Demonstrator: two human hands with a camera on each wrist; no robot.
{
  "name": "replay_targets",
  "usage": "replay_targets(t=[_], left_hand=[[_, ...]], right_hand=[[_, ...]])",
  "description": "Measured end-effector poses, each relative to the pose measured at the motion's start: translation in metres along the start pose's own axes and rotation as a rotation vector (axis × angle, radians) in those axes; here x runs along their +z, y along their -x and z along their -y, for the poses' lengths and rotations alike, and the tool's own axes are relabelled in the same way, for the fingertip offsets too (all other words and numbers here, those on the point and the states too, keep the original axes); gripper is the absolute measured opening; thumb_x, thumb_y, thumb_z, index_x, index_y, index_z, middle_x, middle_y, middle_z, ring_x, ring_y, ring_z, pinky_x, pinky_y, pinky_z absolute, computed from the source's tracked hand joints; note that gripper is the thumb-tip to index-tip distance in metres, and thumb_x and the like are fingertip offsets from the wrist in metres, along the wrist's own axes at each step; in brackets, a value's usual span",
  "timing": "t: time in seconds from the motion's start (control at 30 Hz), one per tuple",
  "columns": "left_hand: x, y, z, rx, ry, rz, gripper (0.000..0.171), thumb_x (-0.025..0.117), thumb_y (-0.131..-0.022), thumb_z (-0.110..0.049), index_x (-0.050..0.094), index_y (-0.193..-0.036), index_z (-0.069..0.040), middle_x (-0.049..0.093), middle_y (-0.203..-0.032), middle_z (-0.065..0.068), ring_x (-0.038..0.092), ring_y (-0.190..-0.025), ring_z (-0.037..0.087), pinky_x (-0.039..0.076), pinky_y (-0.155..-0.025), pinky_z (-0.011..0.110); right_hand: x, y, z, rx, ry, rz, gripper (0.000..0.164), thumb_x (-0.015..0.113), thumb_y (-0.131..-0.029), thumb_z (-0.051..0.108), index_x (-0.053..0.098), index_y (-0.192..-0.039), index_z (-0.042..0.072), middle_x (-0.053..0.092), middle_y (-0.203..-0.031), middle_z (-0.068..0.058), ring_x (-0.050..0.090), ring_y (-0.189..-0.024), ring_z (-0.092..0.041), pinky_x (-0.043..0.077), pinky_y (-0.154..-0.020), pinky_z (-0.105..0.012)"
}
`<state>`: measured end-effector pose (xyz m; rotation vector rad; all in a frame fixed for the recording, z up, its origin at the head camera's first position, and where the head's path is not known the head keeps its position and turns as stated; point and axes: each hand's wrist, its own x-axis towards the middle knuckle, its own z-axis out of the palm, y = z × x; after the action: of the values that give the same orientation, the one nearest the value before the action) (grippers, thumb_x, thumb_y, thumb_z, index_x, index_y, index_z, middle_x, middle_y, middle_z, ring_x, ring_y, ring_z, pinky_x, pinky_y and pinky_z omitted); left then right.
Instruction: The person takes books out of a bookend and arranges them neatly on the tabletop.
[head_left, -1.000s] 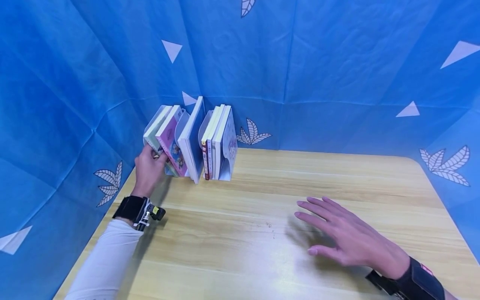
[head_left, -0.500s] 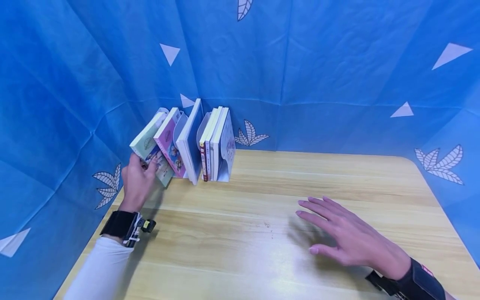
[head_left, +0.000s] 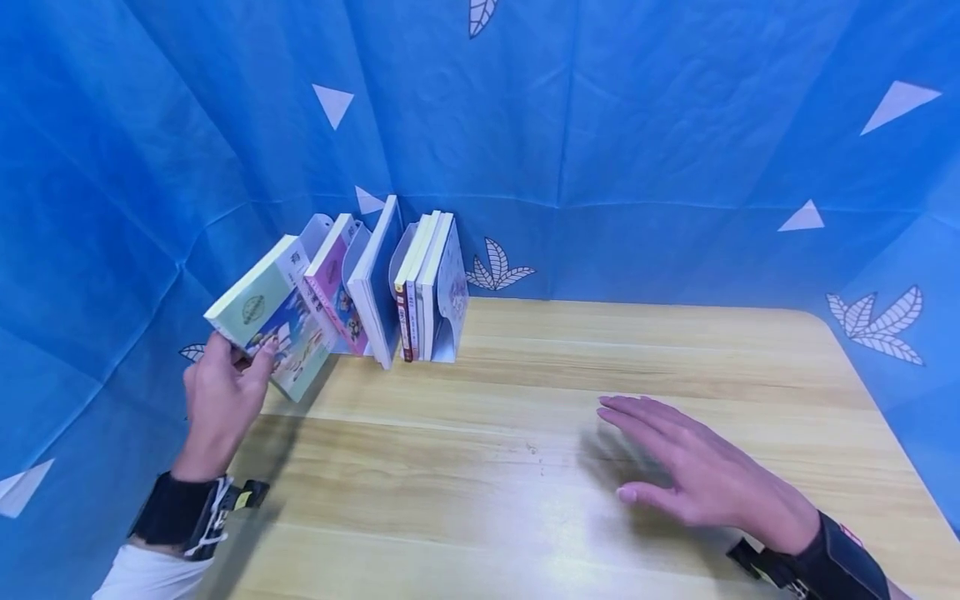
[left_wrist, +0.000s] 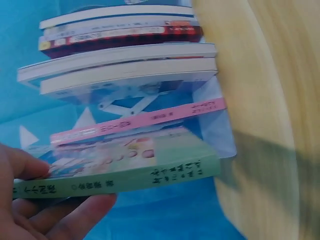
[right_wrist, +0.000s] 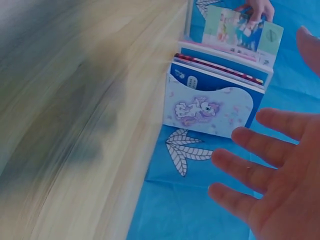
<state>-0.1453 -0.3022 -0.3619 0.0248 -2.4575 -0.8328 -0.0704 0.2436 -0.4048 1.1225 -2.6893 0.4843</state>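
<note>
My left hand (head_left: 225, 400) pinches a green book (head_left: 262, 312) by its spine, thumb on the illustrated cover and fingers on the far side. The book is tilted and stands clear of the desk at the left end of the book rack. In the left wrist view, the green spine (left_wrist: 115, 185) lies between thumb and fingers. A pink book (head_left: 335, 283) leans in the rack just right of it. Over the desk's right side hovers my right hand (head_left: 697, 467), fingers straight and holding nothing.
The white rack (right_wrist: 210, 112) has a pony picture on its end panel. Thick white books (head_left: 375, 287) and several thinner books (head_left: 423, 287) stand in its other compartments. Blue cloth (head_left: 637, 150) hangs behind and beside the wooden desk (head_left: 487, 467).
My left hand has drawn the green book out of the rack, toward me and to the left, tilting it. The pink book stays in place. My right hand has barely moved.
</note>
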Motion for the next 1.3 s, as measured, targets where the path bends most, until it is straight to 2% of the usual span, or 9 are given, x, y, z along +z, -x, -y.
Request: replay_targets(t=[0.13, 0.23, 0.33, 0.4, 0.47, 0.73, 0.93, 1.23, 1.3], left_hand=[[-0.021, 0.007, -0.003, 0.001, -0.032, 0.042, 0.046, 0.070, -0.098, -0.013, 0.055, -0.139, 0.002, 0.069, -0.126, 0.033, 0.077, -0.100, 0.039, 0.041, -0.070, -0.008], [-0.036, 0.012, -0.007, -0.006, -0.046, 0.103, 0.048, 0.070, -0.099, -0.015, 0.054, -0.142, 0.000, 0.068, -0.127, 0.033, 0.078, -0.098, 0.025, 0.043, -0.067, -0.007], [-0.045, 0.017, -0.012, 0.014, -0.023, 0.156, 0.049, 0.070, -0.098, -0.011, 0.053, -0.143, 0.001, 0.067, -0.127, 0.036, 0.074, -0.092, -0.004, 0.045, -0.064, -0.005], [-0.048, 0.021, -0.016, 0.038, -0.005, 0.175, 0.049, 0.071, -0.097, -0.008, 0.054, -0.142, 0.002, 0.067, -0.125, 0.037, 0.057, -0.089, -0.026, 0.046, -0.062, -0.004], [-0.049, 0.024, -0.021, 0.058, 0.019, 0.198, 0.050, 0.072, -0.096, -0.005, 0.054, -0.143, 0.002, 0.067, -0.125, 0.038, 0.047, -0.090, -0.033, 0.048, -0.064, -0.004], [-0.047, 0.035, -0.043, 0.109, 0.069, 0.277, 0.053, 0.071, -0.097, -0.005, 0.052, -0.146, -0.003, 0.069, -0.127, 0.033, 0.058, -0.090, -0.022, 0.060, -0.062, 0.013], [-0.036, 0.038, -0.059, 0.138, 0.140, 0.339, 0.053, 0.071, -0.097, -0.005, 0.052, -0.147, -0.005, 0.070, -0.129, 0.027, 0.065, -0.096, -0.013, 0.062, -0.068, 0.015], [-0.012, 0.042, -0.073, 0.164, 0.197, 0.401, 0.053, 0.073, -0.096, -0.005, 0.055, -0.145, -0.007, 0.071, -0.130, 0.023, 0.076, -0.100, 0.038, 0.067, -0.073, 0.026], [-0.007, 0.043, -0.077, 0.159, 0.221, 0.418, 0.051, 0.072, -0.096, -0.006, 0.056, -0.144, -0.006, 0.073, -0.129, 0.022, 0.077, -0.102, 0.038, 0.067, -0.074, 0.029]], right_hand=[[-0.002, -0.001, 0.001, 0.053, -0.044, 0.022, 0.086, 0.077, -0.090, 0.047, 0.037, -0.161, 0.018, 0.052, -0.158, -0.006, 0.056, -0.140, -0.030, 0.053, -0.106, -0.054], [-0.004, -0.002, 0.002, 0.093, -0.076, 0.047, 0.086, 0.077, -0.091, 0.046, 0.035, -0.162, 0.019, 0.053, -0.157, -0.007, 0.057, -0.139, -0.030, 0.055, -0.106, -0.053], [-0.004, -0.003, 0.002, 0.117, -0.108, 0.060, 0.087, 0.078, -0.091, 0.044, 0.036, -0.162, 0.018, 0.055, -0.156, -0.008, 0.057, -0.139, -0.031, 0.055, -0.106, -0.053], [-0.005, -0.004, 0.002, 0.129, -0.124, 0.060, 0.086, 0.079, -0.090, 0.042, 0.037, -0.161, 0.018, 0.055, -0.155, -0.008, 0.057, -0.139, -0.031, 0.055, -0.106, -0.053], [-0.004, -0.005, 0.002, 0.136, -0.137, 0.056, 0.086, 0.080, -0.089, 0.043, 0.039, -0.160, 0.017, 0.056, -0.155, -0.007, 0.058, -0.138, -0.030, 0.055, -0.106, -0.053], [-0.005, -0.011, 0.004, 0.223, -0.230, 0.041, 0.077, 0.077, -0.093, 0.042, 0.044, -0.157, 0.015, 0.057, -0.154, -0.005, 0.062, -0.134, -0.028, 0.056, -0.105, -0.054], [-0.006, -0.012, 0.004, 0.265, -0.265, 0.014, 0.077, 0.078, -0.092, 0.040, 0.044, -0.156, 0.012, 0.060, -0.151, -0.007, 0.066, -0.129, -0.027, 0.057, -0.103, -0.054], [-0.006, -0.013, 0.002, 0.296, -0.314, 0.014, 0.078, 0.079, -0.092, 0.039, 0.041, -0.158, 0.021, 0.060, -0.151, -0.005, 0.066, -0.130, -0.026, 0.057, -0.103, -0.054], [-0.006, -0.014, 0.002, 0.292, -0.326, 0.010, 0.078, 0.079, -0.092, 0.037, 0.041, -0.158, 0.021, 0.060, -0.151, -0.005, 0.066, -0.129, -0.026, 0.057, -0.104, -0.054]])
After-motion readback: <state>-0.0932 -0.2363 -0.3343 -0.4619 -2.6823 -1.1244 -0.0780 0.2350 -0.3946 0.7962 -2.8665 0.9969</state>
